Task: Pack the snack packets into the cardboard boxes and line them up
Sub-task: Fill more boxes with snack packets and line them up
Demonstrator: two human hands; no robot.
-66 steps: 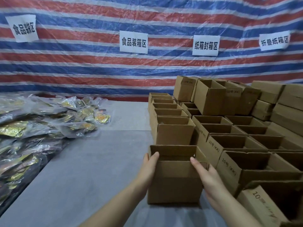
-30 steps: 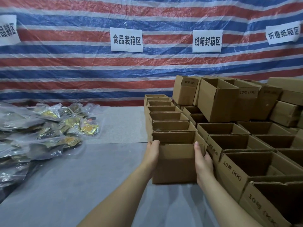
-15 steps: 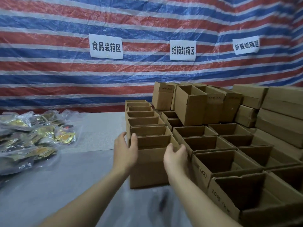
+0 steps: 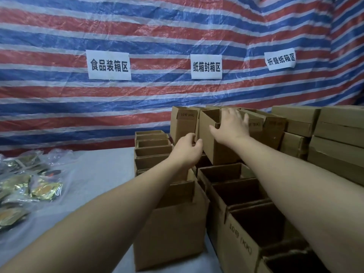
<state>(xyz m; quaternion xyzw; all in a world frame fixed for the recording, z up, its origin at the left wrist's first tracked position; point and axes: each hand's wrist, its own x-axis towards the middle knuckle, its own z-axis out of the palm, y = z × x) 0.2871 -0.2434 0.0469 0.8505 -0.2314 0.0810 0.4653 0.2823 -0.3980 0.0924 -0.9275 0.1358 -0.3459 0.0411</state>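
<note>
1. Both arms reach toward the upper tier of cardboard boxes at about 12 o'clock. The target is the open-topped box (image 4: 214, 148) perched on the lower row.
2. The left hand (image 4: 188, 149) has its fingers curled at that box's left front corner; it appears to pinch the edge, though the contact is partly hidden.
3. The right hand (image 4: 232, 125) lies spread, fingers straight, over the box's open rim and right wall, gripping nothing yet.
4. My judgement: the step is lifting this box down. Clasp both side walls low, not the thin rim, so the walls do not buckle, and lift straight up so the neighbours at 1 o'clock are not dragged along.
5. Set it flush against the near box (image 4: 173, 223) at 6 o'clock, which heads the column running away to 12 o'clock.
6. The snack packets (image 4: 42, 191) lie heaped at 9 o'clock on the grey table (image 4: 94, 174), well apart from both hands.
</note>
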